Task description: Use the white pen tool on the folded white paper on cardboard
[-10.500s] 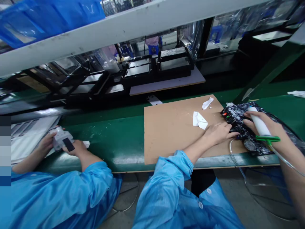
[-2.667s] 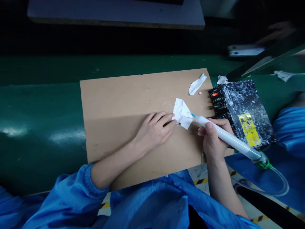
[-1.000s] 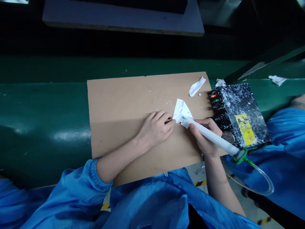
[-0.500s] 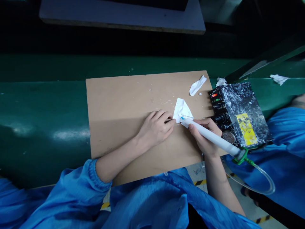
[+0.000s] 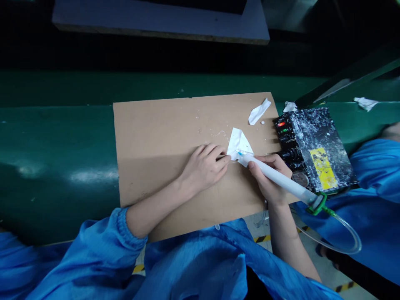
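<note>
My right hand (image 5: 271, 177) grips a white dispensing syringe (image 5: 278, 177), thumb on the near side. Its blue needle tip points up-left, over a folded piece of white paper (image 5: 239, 141). A green adapter (image 5: 318, 204) caps the syringe's back end, and a clear hose (image 5: 351, 231) curves away from it. Beside the paper's left edge, my left hand (image 5: 206, 166) rests on the cardboard sheet (image 5: 156, 146) with its fingers bent and drawn together. Its fingertips meet near the needle; anything between them is too small to make out.
A stained black control box (image 5: 321, 146) with knobs, lights and a yellow label stands at the right. A paper strip (image 5: 259, 111) lies near the cardboard's far edge. A shelf (image 5: 162, 25) overhangs the green bench (image 5: 56, 158). A co-worker's blue sleeve (image 5: 378, 166) is at far right.
The syringe and my right hand have shifted very slightly to the right. My left hand stays almost where it was.
</note>
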Demonstrator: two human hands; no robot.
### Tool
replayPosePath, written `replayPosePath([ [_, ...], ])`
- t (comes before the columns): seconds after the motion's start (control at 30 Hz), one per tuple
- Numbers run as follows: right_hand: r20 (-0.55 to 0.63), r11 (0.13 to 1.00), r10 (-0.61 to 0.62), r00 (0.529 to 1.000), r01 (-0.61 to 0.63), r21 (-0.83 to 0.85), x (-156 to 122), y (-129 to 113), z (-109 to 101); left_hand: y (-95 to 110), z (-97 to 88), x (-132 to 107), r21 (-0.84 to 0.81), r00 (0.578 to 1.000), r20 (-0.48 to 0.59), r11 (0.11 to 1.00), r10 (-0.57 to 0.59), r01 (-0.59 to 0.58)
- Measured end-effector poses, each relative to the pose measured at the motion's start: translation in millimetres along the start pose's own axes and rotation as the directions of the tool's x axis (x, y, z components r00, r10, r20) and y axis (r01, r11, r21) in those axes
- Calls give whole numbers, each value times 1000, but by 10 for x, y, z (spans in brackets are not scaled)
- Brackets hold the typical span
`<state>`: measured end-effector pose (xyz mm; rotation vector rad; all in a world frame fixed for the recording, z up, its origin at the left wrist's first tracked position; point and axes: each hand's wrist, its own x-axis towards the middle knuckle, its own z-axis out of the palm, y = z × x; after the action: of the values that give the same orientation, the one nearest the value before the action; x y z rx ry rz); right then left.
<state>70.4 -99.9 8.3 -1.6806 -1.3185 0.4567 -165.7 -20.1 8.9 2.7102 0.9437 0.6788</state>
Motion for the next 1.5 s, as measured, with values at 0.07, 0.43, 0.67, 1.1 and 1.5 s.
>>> replayPosePath([
  [0.07, 0, 1000, 2, 1000, -2, 6, -2, 3, -2, 0, 1, -3, 9, 1000, -6, 1000, 3, -3],
  [0.43, -145, 998, -40, 989, 47, 47, -52, -125, -127, -76, 13, -7, -37, 994, -109, 999, -16, 12],
  [0.67, -288, 996, -81, 954, 66, -60, 206, -119, -865, 100, -164, 176, -62, 996, -13, 994, 93, -94],
  [1.1, 10, 948, -177, 984, 173, -268, 607, 413, -977, 779, 547, 1395, 103, 981, 189, 993, 43, -63],
  [1.5, 35, 928, -203, 979, 203, -313, 646, 445, -969, 657, 454, 1611, 15, 894, 439, 995, 86, -103],
])
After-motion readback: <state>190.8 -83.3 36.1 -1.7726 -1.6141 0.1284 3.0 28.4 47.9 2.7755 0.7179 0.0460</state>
